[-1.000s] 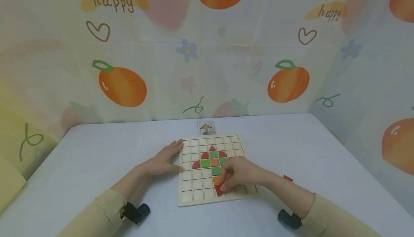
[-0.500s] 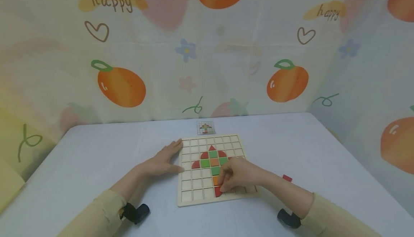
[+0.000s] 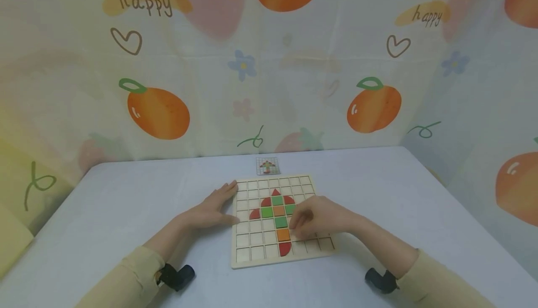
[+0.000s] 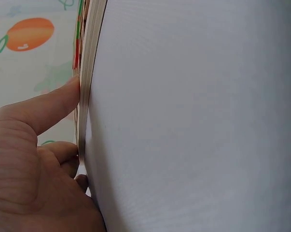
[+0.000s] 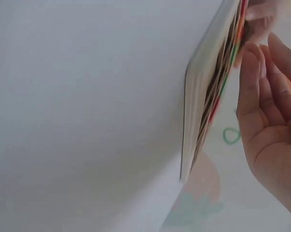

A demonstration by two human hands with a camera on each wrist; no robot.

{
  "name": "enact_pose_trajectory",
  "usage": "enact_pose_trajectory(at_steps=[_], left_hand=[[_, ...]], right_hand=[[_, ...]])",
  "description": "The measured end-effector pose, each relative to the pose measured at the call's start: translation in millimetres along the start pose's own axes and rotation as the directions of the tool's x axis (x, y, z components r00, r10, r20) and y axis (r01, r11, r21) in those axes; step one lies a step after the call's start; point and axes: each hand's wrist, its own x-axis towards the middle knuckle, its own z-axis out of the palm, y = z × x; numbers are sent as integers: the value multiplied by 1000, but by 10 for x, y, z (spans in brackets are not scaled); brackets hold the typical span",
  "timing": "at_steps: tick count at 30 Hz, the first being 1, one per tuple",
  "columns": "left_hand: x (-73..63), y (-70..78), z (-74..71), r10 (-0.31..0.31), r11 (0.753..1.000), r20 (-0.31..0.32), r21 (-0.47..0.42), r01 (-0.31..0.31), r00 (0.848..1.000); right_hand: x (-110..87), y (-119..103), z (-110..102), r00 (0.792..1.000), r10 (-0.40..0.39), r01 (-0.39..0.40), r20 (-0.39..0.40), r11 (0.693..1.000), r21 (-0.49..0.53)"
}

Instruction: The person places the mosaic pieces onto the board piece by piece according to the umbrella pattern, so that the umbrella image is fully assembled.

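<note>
A wooden grid board (image 3: 248, 254) lies on the table with red, green and orange tiles set in its squares. My left hand (image 3: 210, 211) rests against the board's left edge with fingers extended; the left wrist view shows the thumb and fingers of this hand (image 4: 44, 145) touching the rim. Above the board's right half hovers my right hand (image 3: 321, 217), fingers loosely bent. In the right wrist view this hand (image 5: 270, 116) has nothing between its fingers. A red rounded tile (image 3: 285, 249) sits in the bottom row, below an orange square tile (image 3: 283, 234). My right hand hides several squares.
A small pattern card (image 3: 267, 166) lies behind the board, showing a similar coloured figure. White cloth covers the table (image 3: 159, 182). A printed curtain (image 3: 210, 88) rises behind it. Dark wrist cameras (image 3: 176, 277) are strapped at both wrists.
My right hand has let go of the red tile, which now lies flat in its square, and has lifted up and right. The loose red piece on the table is now out of sight. The left hand stays.
</note>
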Motion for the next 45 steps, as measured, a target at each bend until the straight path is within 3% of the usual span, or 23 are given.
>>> enact_pose_trajectory(at_steps=[19, 26, 35, 45], left_hand=[[-2, 4, -7, 7, 1000, 2, 6, -7, 1000], [12, -19, 2, -8, 1000, 2, 8, 8, 1000], [7, 5, -1, -9, 1000, 0, 12, 9, 1000], [13, 8, -2, -7, 1000, -1, 13, 7, 1000]], right_hand=[[-351, 545, -538, 994, 98, -99, -52, 995, -5], [-521, 781, -664, 988, 155, -155, -18, 988, -25], [-762, 1087, -715, 963, 270, -270, 26, 963, -2], [-851, 1156, -761, 976, 198, -205, 95, 977, 65]])
